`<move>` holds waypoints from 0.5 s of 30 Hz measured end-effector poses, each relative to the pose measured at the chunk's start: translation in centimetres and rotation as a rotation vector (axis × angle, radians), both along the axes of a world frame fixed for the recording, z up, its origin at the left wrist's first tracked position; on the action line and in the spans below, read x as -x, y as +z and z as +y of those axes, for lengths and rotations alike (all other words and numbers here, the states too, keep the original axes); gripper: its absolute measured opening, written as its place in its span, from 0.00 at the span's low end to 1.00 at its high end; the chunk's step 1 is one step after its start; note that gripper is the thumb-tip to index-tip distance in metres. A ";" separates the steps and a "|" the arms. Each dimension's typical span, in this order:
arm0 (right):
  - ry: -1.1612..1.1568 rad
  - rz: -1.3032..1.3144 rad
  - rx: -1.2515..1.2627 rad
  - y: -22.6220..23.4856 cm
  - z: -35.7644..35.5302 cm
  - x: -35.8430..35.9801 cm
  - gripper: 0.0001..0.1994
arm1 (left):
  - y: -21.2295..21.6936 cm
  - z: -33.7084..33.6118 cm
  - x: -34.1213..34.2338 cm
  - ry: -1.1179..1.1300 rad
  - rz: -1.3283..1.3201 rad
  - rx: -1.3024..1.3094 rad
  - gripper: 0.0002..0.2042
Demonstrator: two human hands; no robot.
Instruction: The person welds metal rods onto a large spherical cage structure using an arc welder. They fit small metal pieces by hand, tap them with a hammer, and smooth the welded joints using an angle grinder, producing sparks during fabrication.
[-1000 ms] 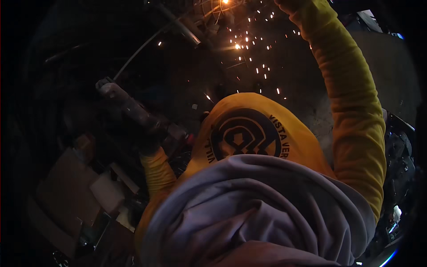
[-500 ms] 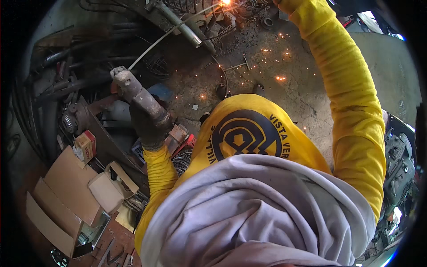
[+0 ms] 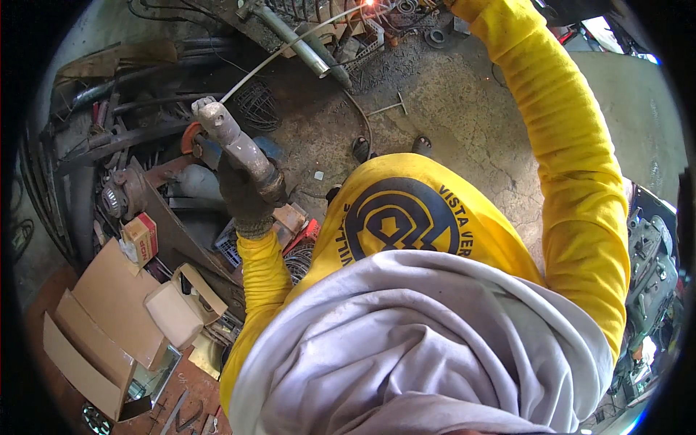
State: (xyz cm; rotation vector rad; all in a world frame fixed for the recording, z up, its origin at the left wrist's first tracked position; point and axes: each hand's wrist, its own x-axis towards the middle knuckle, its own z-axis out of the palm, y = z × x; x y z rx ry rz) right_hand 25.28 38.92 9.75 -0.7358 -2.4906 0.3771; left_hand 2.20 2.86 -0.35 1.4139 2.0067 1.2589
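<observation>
Left hand (image 3: 246, 196), gloved, gripping holder (image 3: 235, 148) tight, raised. Thin rod (image 3: 290, 45) running from holder tip up toward glowing spot (image 3: 370, 3), well beyond hand. Right hand reaching up out of view, grip impossible to tell. Open boxes (image 3: 109, 326) lying below left hand; pipe (image 3: 293, 40) beside rod.

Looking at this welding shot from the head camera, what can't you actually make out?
Head view only:
- Right hand: cut off by the top edge; only the yellow sleeve shows.
- Rod tip: lost in glare at the top edge.
- Left hand: gloved on the electrode holder; its fingers wrap out of sight.
- Legs: hidden by the grey cloth.
</observation>
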 end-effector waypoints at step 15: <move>0.044 0.033 -0.024 0.8 -1.0 -0.6 0.15 | -0.6 -0.4 0.5 -0.025 -0.679 -0.066 0.24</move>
